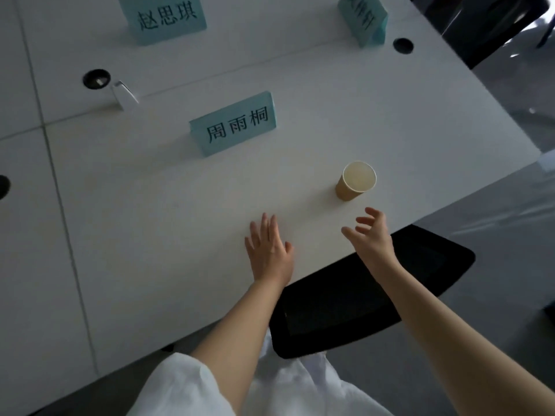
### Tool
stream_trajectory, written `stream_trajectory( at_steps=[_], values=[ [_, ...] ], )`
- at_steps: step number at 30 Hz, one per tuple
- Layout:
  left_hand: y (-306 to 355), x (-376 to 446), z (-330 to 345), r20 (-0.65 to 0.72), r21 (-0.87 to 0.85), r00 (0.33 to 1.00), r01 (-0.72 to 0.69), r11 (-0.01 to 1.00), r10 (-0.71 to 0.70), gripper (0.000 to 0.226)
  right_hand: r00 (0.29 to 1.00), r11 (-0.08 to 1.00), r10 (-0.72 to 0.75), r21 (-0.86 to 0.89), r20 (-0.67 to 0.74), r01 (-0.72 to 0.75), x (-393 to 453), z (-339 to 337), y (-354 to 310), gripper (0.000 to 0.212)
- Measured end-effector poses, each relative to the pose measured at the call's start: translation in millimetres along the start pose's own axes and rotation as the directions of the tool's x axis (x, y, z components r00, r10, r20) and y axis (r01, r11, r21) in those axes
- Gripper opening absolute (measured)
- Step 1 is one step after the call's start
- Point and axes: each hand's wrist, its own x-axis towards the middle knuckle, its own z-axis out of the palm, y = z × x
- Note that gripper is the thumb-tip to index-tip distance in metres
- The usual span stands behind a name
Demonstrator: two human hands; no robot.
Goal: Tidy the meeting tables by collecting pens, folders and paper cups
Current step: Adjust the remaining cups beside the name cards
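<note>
Tan paper forms the one cup (356, 181) on the white counter (150, 220), standing upright with its open mouth facing up, near the counter's right-hand edge and well apart from the pale blue name card (234, 124) behind it. No pens or folders show in this view. The person's right hand (371, 235) hovers just short of the cup, fingers spread and lightly curved, gripping nothing — it looks shaped for a grasp around the cup's side. The left hand (268, 250) lies flat on the counter with straight fingers, also empty, to the left of the right hand and apart from it. The step in hand appears to be picking up the cup. Whether it holds liquid cannot be told; the inside looks pale. A sound approach would be to wrap fingers and thumb around the middle of the wall, squeeze gently so the thin paper does not buckle, and lift straight up, keeping it level. A black chair (375, 289) sits tucked under the counter's near edge, below the reaching arm.
</note>
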Motion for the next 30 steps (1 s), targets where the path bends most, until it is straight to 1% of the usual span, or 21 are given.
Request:
stream_trajectory(
  at_steps=[2,5,7,10,13,17,19,22,24,27,30],
  values=[
    [11.9,11.6,9.4,0.002,0.037,1.0,0.03,0.999,-0.031,0.069,0.999,1.0,0.002,-0.006,0.042,-0.001,24.2,-10.0,2.3,0.074],
    [27.6,20.7,24.9,0.049,0.086,0.994,0.093,0.992,-0.098,0.073,0.997,1.0,-0.013,-0.023,0.078,0.015,58.4,-19.3,5.2,0.084],
    [34.5,25.4,38.2,0.041,0.134,0.989,0.136,0.982,-0.142,0.079,0.991,0.996,-0.057,-0.061,0.122,0.065,81.5,-21.9,4.5,0.089],
    [38.7,31.5,53.9,-0.02,0.208,0.978,0.209,0.956,-0.209,0.084,0.964,0.979,-0.169,-0.076,0.207,0.188,113.1,-24.7,4.8,0.092],
    [39.3,32.5,60.9,-0.11,0.249,0.965,0.26,0.933,-0.239,0.083,0.925,0.952,-0.268,-0.072,0.27,0.297,133.0,-27.6,7.7,0.088],
    [41.2,33.2,69.4,-0.195,0.28,0.95,0.293,0.914,-0.245,0.079,0.881,0.929,-0.325,-0.06,0.343,0.366,146.7,-29.1,8.6,0.075],
    [43.6,33.3,72.2,-0.205,0.27,0.945,0.305,0.913,-0.255,0.079,0.874,0.93,-0.319,-0.056,0.367,0.363,150.8,-29.0,9.2,0.069],
    [52.4,33.4,75.8,-0.244,0.209,0.924,0.346,0.915,-0.294,0.075,0.867,0.933,-0.3,-0.066,0.399,0.354,153.4,-29.7,10.0,0.068],
    [62.0,35.2,76.0,-0.309,0.159,0.892,0.389,0.907,-0.329,0.07,0.857,0.929,-0.31,-0.06,0.412,0.365,157.5,-29.9,6.7,0.068],
    [72.3,50.4,72.0,-0.416,0.086,0.825,0.455,0.886,-0.383,0.065,0.849,0.924,-0.322,-0.056,0.418,0.378,169.7,-29.3,-6.0,0.066],
    [77.3,79.9,61.2,-0.446,0.031,0.798,0.466,0.884,-0.405,0.066,0.831,0.909,-0.357,-0.049,0.427,0.415,187.7,-24.6,-27.5,0.065]
  ],
)
